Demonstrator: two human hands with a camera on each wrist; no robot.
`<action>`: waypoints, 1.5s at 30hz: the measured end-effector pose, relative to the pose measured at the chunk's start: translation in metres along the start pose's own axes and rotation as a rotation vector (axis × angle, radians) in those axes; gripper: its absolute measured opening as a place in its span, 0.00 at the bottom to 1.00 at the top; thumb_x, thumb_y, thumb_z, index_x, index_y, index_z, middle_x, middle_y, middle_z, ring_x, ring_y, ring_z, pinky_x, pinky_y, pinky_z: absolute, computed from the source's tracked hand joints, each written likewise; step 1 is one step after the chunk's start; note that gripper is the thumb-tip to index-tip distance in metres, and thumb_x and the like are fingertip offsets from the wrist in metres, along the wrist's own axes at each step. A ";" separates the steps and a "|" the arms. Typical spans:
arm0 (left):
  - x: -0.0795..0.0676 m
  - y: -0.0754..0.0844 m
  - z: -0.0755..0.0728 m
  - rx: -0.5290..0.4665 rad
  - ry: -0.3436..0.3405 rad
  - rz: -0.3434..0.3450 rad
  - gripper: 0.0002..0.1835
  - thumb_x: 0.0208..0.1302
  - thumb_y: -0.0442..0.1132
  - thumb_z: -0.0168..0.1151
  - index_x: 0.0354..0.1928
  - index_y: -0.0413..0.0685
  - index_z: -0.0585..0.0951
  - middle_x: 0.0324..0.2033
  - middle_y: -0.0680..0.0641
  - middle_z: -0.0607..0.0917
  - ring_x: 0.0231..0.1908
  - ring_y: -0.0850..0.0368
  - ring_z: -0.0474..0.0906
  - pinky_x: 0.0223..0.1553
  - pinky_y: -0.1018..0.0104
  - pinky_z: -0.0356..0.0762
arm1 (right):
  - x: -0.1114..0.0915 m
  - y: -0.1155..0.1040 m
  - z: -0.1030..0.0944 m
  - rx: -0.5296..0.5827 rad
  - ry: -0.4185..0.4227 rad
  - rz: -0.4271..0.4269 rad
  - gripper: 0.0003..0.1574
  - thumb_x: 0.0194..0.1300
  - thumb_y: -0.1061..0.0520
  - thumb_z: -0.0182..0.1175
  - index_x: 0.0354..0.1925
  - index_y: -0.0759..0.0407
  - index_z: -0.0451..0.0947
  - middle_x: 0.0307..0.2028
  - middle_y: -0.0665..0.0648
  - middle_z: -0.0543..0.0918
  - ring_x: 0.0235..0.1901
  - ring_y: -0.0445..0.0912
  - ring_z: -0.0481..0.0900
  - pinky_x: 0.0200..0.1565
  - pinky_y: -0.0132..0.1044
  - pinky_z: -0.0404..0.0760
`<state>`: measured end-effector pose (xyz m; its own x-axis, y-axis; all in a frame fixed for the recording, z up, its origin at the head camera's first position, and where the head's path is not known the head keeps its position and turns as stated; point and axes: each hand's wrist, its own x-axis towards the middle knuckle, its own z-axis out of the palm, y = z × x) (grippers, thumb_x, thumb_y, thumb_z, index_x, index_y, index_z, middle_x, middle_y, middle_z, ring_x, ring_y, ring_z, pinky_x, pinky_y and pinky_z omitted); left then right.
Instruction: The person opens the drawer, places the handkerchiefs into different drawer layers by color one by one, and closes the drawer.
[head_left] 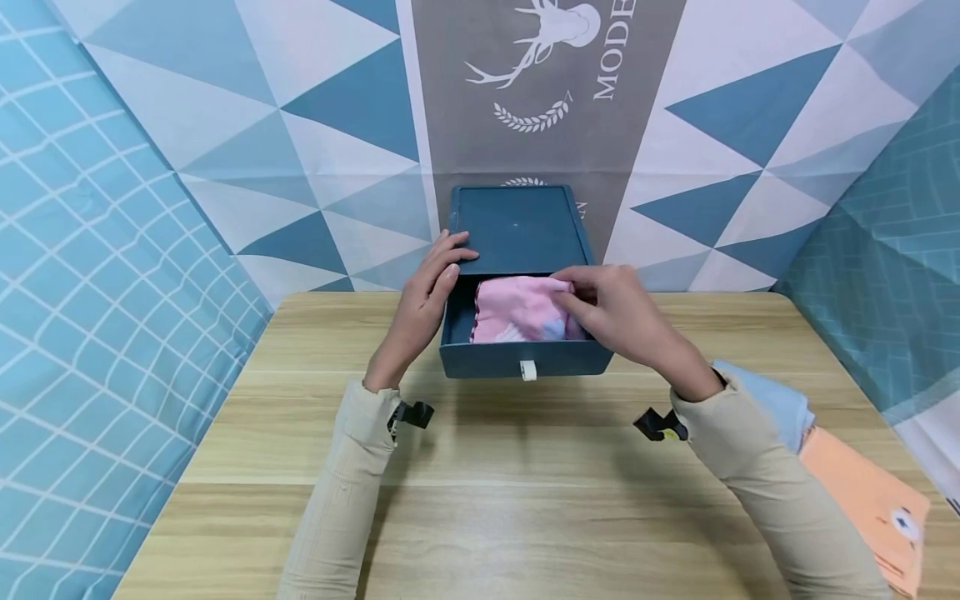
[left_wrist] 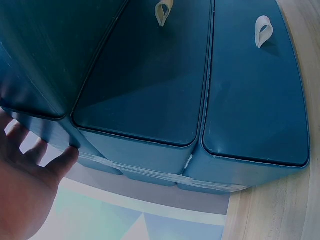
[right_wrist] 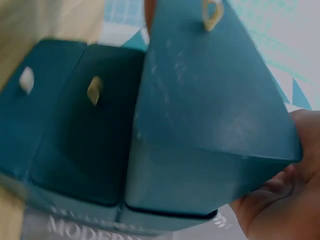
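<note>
- Beige sleeves [head_left: 337,492] nearest in head view, both forearms out over wood table [head_left: 517,525]; small black wrist cams [head_left: 415,415] at cuffs.
- Same view, ctr: dk blue drawer unit [head_left: 517,229], open top drawer [head_left: 487,362] w/ white pull tab [head_left: 528,371] on front.
- Pink cloth [head_left: 517,307], white + blue print, lies inside open top drawer; R hand [head_left: 628,315] pinches its R side btwn thumb & fingers.
- L hand [head_left: 422,296]: fingers apart, resting at unit's top L edge.
- Table R side, partly behind R sleeve: lt blue cloth [head_left: 786,412], just beside orange cloth [head_left: 855,487] w/ eye-like print.
- Backdrop [head_left: 341,79]: blue/white triangles; grey panel [head_left: 457,108] w/ white deer head, leaf sprays & "MODE", rest cut off.
- L-wrist view: L hand's fingers spread, tips against unit; two lower drawers [left_wrist: 145,85] closed, each w/ pale tab.
- R-wrist view, blurry: top drawer juts past closed ones; R hand beside it, fingertips hidden, can't tell grip from here; "MODER" legible below.
</note>
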<state>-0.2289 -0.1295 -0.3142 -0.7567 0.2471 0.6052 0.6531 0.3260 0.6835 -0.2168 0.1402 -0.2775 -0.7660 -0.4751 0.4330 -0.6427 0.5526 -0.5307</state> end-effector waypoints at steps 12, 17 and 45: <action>0.000 0.000 -0.001 0.000 0.001 -0.001 0.17 0.78 0.32 0.43 0.60 0.36 0.77 0.71 0.38 0.66 0.77 0.53 0.46 0.76 0.56 0.45 | 0.009 -0.009 -0.003 -0.243 -0.081 0.002 0.10 0.66 0.63 0.64 0.45 0.67 0.85 0.32 0.61 0.87 0.24 0.48 0.79 0.30 0.41 0.79; 0.001 0.001 0.000 -0.007 -0.002 0.002 0.17 0.78 0.32 0.43 0.60 0.36 0.77 0.71 0.38 0.66 0.77 0.51 0.46 0.76 0.55 0.45 | 0.002 -0.016 -0.008 -0.354 0.005 0.036 0.13 0.65 0.60 0.66 0.45 0.67 0.83 0.36 0.63 0.86 0.32 0.53 0.81 0.37 0.46 0.83; 0.000 -0.001 0.000 -0.018 -0.006 0.005 0.17 0.78 0.32 0.43 0.61 0.36 0.76 0.72 0.38 0.65 0.77 0.51 0.44 0.76 0.55 0.45 | -0.015 -0.011 -0.004 -0.413 -0.172 -0.128 0.24 0.78 0.44 0.49 0.53 0.54 0.85 0.53 0.56 0.85 0.60 0.56 0.73 0.64 0.58 0.63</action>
<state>-0.2293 -0.1297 -0.3147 -0.7537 0.2536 0.6062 0.6570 0.3080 0.6880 -0.1983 0.1445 -0.2752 -0.6891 -0.6447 0.3310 -0.7101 0.6918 -0.1310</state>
